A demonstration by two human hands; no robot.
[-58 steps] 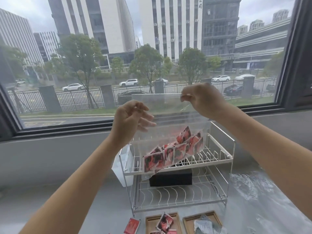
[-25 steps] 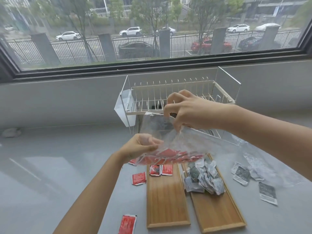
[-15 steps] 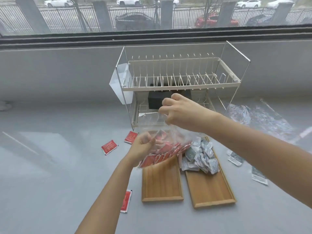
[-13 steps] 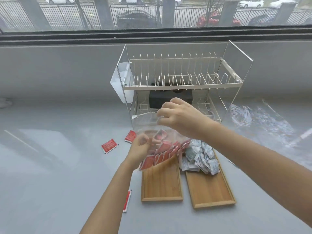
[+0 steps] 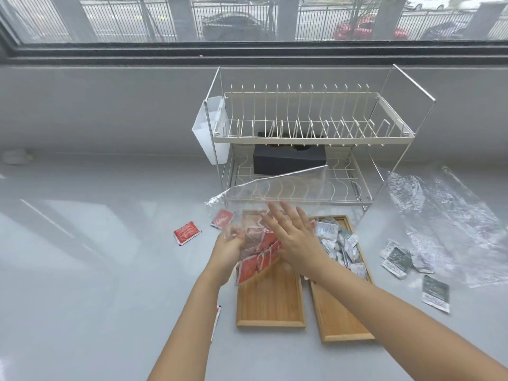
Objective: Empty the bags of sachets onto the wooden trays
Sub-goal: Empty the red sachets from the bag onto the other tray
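Observation:
A clear plastic bag point(image 5: 277, 188) with red sachets point(image 5: 257, 254) in its lower end hangs tilted over the far end of the left wooden tray point(image 5: 270, 303). My left hand point(image 5: 229, 251) is closed on the bag's lower left part. My right hand point(image 5: 294, 235) lies flat with its fingers spread against the bag's right side. The right wooden tray point(image 5: 341, 317) carries a heap of silver-green sachets point(image 5: 339, 243) at its far end.
A two-tier wire dish rack point(image 5: 310, 138) with a black box point(image 5: 288, 159) on its lower shelf stands behind the trays. Loose red sachets point(image 5: 187, 232) lie to the left, grey ones point(image 5: 435, 294) and an empty clear bag point(image 5: 445, 215) to the right.
The bag came down from window height to just above the left tray. My right hand let go of the bag's top and now presses flat on its side. The view tilted down.

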